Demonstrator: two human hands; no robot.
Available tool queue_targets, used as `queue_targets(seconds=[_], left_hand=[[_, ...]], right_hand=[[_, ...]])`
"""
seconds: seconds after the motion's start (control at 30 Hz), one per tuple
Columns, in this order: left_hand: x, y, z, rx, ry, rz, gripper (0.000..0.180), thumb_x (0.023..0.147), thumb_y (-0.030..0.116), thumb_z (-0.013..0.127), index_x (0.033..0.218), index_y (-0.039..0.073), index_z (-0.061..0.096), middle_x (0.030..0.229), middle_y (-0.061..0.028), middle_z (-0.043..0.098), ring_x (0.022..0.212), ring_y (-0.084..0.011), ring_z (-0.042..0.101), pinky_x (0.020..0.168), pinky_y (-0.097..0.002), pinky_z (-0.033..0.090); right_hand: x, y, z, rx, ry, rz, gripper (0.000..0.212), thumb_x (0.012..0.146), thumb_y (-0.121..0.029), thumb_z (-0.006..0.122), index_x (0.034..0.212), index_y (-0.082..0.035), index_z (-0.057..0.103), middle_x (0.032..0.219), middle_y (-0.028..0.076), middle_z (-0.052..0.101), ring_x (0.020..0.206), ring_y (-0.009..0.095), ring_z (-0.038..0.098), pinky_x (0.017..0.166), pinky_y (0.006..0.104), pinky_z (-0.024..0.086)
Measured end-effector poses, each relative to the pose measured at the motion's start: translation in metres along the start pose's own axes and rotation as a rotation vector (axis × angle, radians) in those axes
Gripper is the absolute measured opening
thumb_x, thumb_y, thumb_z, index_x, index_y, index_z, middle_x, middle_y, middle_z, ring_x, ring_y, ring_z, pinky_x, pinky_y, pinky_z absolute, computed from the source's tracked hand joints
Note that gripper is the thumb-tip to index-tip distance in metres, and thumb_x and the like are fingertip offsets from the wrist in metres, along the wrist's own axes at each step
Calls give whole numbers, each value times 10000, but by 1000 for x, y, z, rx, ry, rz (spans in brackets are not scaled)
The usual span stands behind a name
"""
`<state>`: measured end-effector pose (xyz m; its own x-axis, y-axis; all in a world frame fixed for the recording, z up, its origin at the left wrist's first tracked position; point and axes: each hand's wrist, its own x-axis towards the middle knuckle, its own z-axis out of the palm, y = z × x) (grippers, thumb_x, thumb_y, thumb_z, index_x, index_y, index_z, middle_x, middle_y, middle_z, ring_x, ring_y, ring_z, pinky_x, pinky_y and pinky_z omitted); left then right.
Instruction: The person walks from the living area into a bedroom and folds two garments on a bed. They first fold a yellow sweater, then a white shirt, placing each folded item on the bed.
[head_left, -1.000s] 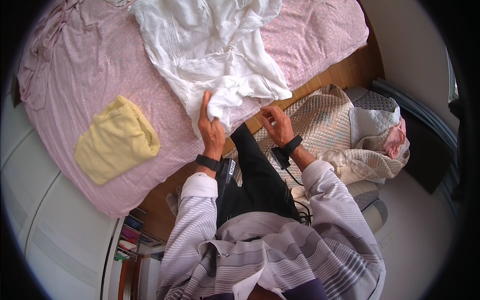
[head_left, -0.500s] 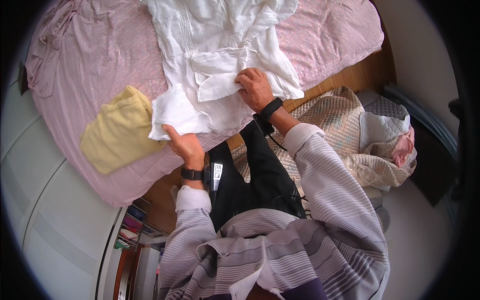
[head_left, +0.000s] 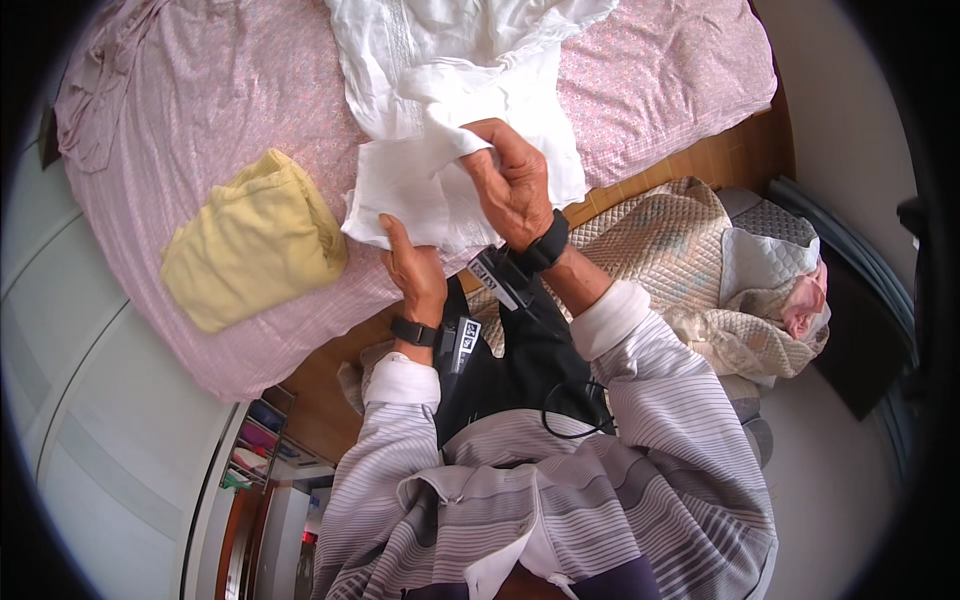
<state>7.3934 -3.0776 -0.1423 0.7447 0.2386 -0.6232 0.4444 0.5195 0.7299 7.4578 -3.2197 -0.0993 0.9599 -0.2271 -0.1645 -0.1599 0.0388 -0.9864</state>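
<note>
Pinching the white garment (head_left: 440, 190) in my right hand (head_left: 510, 180), left hand (head_left: 415, 265) gripping its lower edge; the fold could slip crooked if either loosens.

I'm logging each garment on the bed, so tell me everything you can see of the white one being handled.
The white garment is thin, creased fabric, with a vertical band of stitched or lace-like trim near its upper left. It lies spread on the pink bedsheet, its lower part folded over near the bed's edge. The left hand holds the lower folded corner; the right hand grips a bunched fold above. Its top runs out of view.
</note>
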Motion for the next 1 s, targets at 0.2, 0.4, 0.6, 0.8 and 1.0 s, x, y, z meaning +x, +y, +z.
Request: queue_targets(seconds=[0.2, 0.4, 0.6, 0.8, 1.0], left_hand=[[4, -6, 5, -71, -9, -147, 576, 1009, 365, 544, 1415, -8, 376, 1370, -113, 480, 1222, -216, 510, 1020, -369, 429], [4, -12, 2, -53, -47, -78, 525, 1029, 444, 413, 1327, 19, 486, 1293, -82, 527, 1189, -187, 521, 984, -329, 438], [-3, -20, -1, -110, -67, -21, 625, 1015, 525, 404, 1380, 19, 440, 1339, -95, 500, 1236, -217, 494, 1040, -374, 407], [-3, -13, -8, -35, -208, 1, 660, 995, 574, 428, 1320, 3, 482, 1277, -98, 527, 1178, -208, 518, 995, -354, 431], [6, -1, -9, -134, -35, -155, 559, 1017, 494, 449, 1247, -10, 526, 1196, -88, 565, 1109, -203, 547, 947, -341, 451]], right_hand=[[-17, 1, 29, -156, -152, -177, 90, 852, -59, 649, 928, -11, 643, 859, 118, 622, 756, 281, 625, 695, 341, 510], [-30, 20, 20, -458, -269, -206, 140, 807, -86, 675, 924, -18, 639, 899, 121, 611, 823, 323, 612, 720, 402, 512], [-31, 25, 26, -545, -273, -292, 180, 759, -88, 704, 919, -36, 640, 879, 106, 600, 808, 315, 592, 705, 402, 498], [-32, 24, 31, -676, -380, -404, 218, 730, -137, 709, 932, -80, 648, 919, 58, 603, 868, 267, 592, 777, 388, 474], [-50, 30, 27, -693, -371, -452, 360, 721, -126, 715, 1064, -71, 623, 1070, 90, 602, 1028, 279, 592, 922, 403, 443]])
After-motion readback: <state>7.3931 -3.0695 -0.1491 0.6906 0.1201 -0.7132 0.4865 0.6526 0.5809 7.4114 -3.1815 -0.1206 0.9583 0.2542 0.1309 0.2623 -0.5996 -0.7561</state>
